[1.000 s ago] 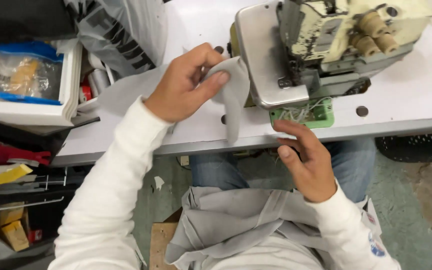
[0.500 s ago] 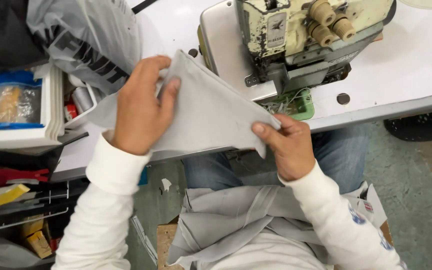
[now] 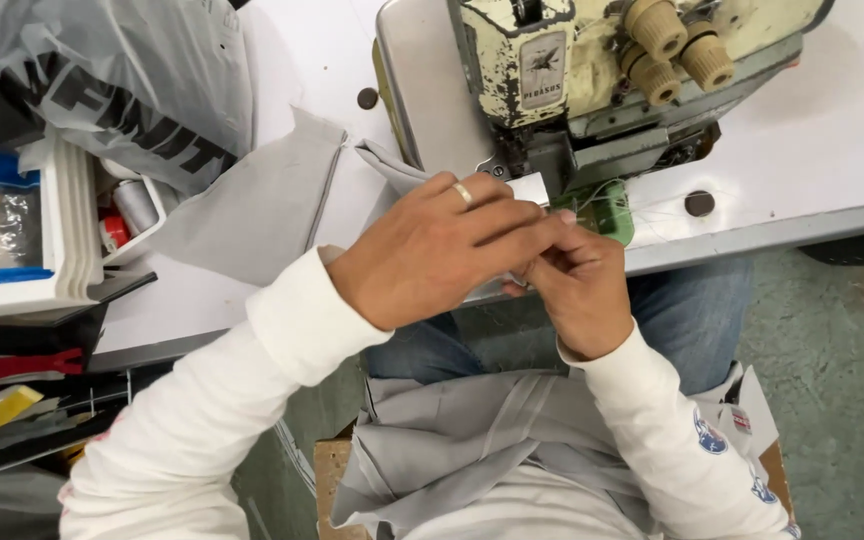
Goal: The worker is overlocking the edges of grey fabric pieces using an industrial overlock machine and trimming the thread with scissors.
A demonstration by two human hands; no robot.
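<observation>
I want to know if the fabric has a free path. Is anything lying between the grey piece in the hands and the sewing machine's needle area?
Nothing visible does. The left hand and right hand pinch the grey fabric piece right at the front of the sewing machine, though the hands hide the spot itself.

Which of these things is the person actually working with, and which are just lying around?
In use: left hand, right hand, grey fabric piece, sewing machine.

Lying about: plastic bag, white tray, thread spools, grey fabric on lap.
</observation>
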